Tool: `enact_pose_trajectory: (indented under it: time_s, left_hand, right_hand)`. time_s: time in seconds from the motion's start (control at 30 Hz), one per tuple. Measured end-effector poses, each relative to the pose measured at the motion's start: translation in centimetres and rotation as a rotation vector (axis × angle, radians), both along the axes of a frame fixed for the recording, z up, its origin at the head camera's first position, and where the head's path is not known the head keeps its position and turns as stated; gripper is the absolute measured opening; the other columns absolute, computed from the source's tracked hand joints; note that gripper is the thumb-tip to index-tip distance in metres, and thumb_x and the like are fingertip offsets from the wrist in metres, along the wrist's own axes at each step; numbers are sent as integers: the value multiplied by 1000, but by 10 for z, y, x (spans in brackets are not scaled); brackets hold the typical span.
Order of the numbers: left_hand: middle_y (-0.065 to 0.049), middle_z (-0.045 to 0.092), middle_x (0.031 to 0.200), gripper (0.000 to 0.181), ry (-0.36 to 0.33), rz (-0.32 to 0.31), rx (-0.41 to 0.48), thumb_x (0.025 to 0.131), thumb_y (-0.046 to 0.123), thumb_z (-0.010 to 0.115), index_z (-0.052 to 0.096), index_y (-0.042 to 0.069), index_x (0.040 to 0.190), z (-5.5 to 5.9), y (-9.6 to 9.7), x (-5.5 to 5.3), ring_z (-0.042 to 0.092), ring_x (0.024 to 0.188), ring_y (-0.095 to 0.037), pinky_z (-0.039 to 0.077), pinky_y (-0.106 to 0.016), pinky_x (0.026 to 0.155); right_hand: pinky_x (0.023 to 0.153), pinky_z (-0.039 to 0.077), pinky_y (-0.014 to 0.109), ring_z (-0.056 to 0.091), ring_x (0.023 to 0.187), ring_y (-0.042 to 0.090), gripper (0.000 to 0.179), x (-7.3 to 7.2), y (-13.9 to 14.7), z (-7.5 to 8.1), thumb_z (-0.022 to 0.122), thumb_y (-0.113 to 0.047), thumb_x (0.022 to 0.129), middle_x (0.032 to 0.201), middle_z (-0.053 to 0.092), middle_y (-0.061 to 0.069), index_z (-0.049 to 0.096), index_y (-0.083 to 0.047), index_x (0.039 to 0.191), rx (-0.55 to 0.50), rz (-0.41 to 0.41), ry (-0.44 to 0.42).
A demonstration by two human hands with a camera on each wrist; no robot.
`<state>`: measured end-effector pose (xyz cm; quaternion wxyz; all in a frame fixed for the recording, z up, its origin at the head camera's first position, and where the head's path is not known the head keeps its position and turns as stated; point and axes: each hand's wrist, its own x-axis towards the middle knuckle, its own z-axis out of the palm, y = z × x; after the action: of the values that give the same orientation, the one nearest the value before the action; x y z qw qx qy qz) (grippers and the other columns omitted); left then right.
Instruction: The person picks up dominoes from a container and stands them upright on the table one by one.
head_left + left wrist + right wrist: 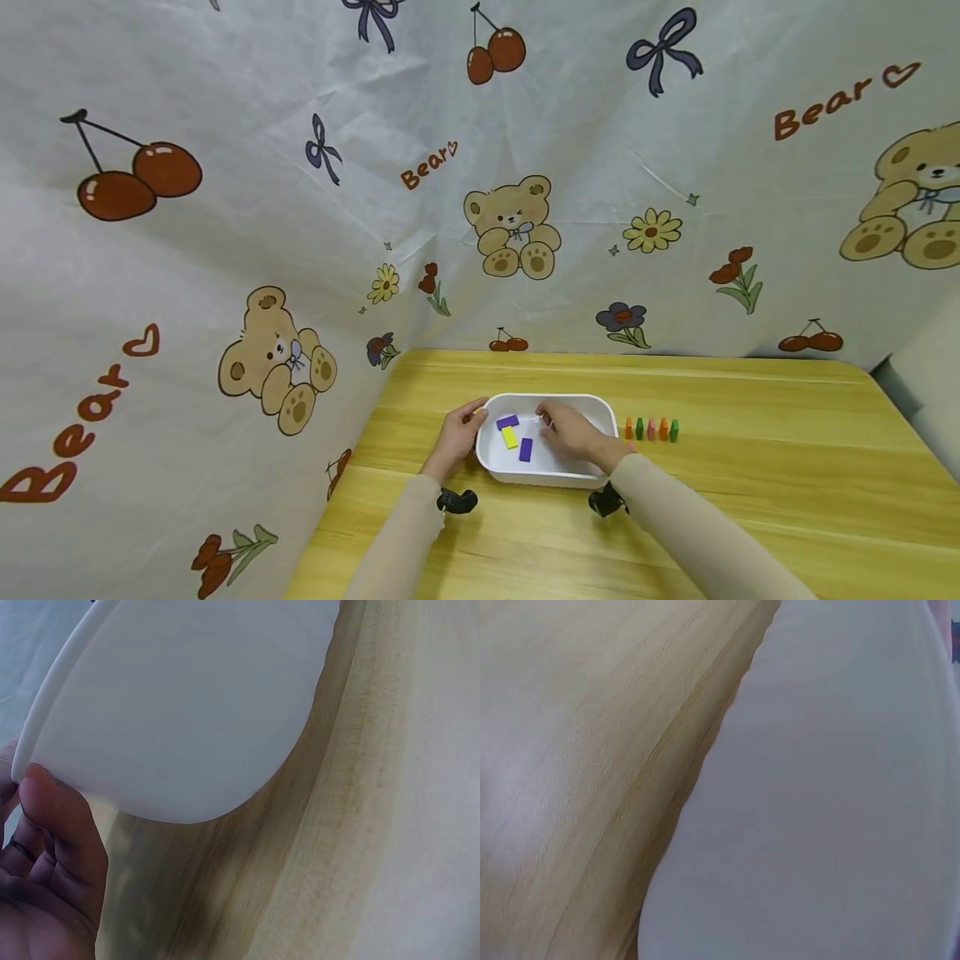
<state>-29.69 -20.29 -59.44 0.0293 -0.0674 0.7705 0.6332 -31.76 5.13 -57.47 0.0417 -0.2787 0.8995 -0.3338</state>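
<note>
A white plastic basin [540,479] with rounded corners stands on the table. My left hand [459,433] pinches its left rim; in the left wrist view the thumb [56,806] lies against the outer wall, with fingers behind the rim. Inside the basin are a purple block [507,422], a yellow block [510,437] partly touching it, and another purple block [526,450]. My right hand [570,429] reaches over the near right rim into the basin, fingers bent downward. Whether anything is between those fingertips is hidden. The right wrist view shows only the basin's outer wall [810,795] and table.
Just right of the basin several small blocks [652,429], orange, green and pink, stand upright in a row. A pink piece [632,446] shows partly beside the right wrist. Wooden table [750,475] surrounds the basin. A printed cloth [585,308] hangs behind and at left.
</note>
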Motion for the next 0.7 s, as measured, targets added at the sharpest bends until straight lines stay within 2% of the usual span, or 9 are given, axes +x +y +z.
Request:
enact_pose_trajectory:
  time_s: [0.33, 0.7]
  left_hand:
    - [-4, 51, 91, 37, -7, -3, -1, 105, 29, 62, 65, 22, 141, -1, -3, 0, 48, 67, -12, 44, -23, 50]
    - [-5, 52, 94, 36, -14, -15, 0, 106, 28, 60, 65, 23, 141, 1, -2, -1, 49, 73, -14, 45, -22, 53]
  right_hand:
    - [83, 55, 37, 61, 92, 15, 18, 10, 1, 20, 67, -4, 96, 99, 64, 3, 64, -4, 113, 20, 75, 2]
    - [84, 56, 36, 63, 95, 18, 17, 23, 13, 39, 67, -4, 96, 101, 66, 4, 64, -4, 113, -13, 129, -7]
